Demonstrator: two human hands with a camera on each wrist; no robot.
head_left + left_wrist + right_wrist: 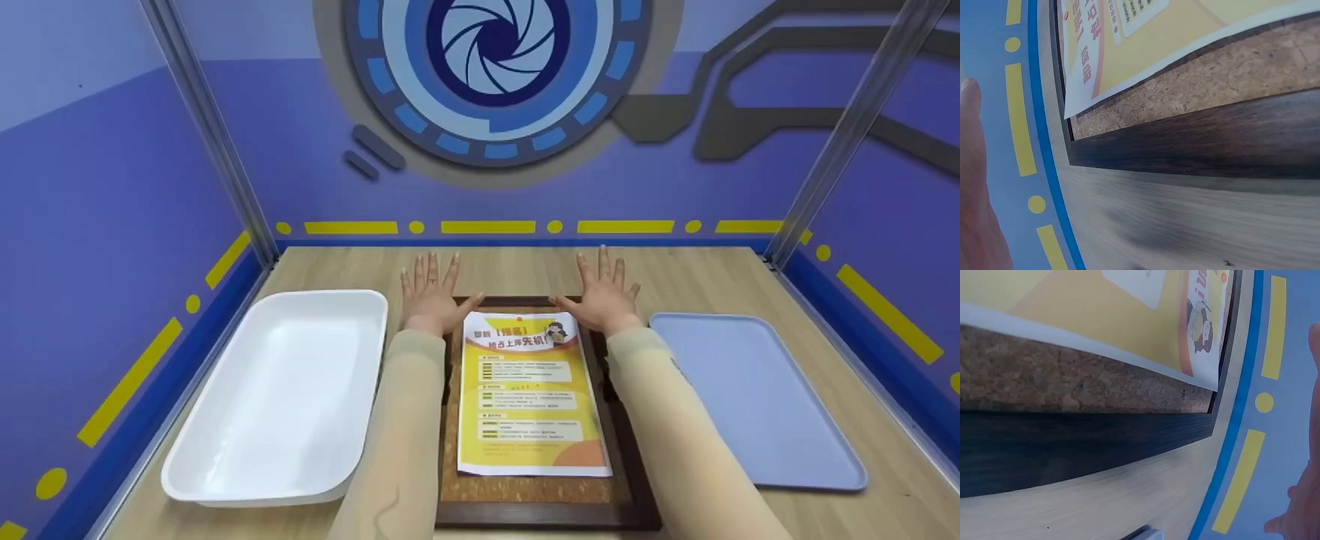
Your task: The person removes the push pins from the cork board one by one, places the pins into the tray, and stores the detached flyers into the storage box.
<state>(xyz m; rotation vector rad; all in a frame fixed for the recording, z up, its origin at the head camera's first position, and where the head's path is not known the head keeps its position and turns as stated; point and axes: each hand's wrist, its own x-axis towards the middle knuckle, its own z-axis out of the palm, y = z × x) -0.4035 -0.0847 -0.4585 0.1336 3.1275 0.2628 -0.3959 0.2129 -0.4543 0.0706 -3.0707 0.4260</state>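
Note:
A cork board [529, 491] in a dark wooden frame [547, 516] lies flat between my forearms. A yellow and white printed poster [525, 405] lies on the cork, a small red pin [519, 319] at its top edge. My left hand [435, 304], fingers spread and straight, is at the frame's far left corner. At the far right corner, my right hand [606, 301] is spread the same way. Neither hand holds anything. Whether they touch the frame, I cannot tell. Each wrist view shows only part of its hand, at the outer edge.
To the left stands a deep white tray [281, 390]. On the right a shallow bluish tray [765, 405] lies partly behind my right sleeve. The wooden table [510, 268] ends at a blue and purple wall [480, 202] with yellow marks; side panels stand at both sides.

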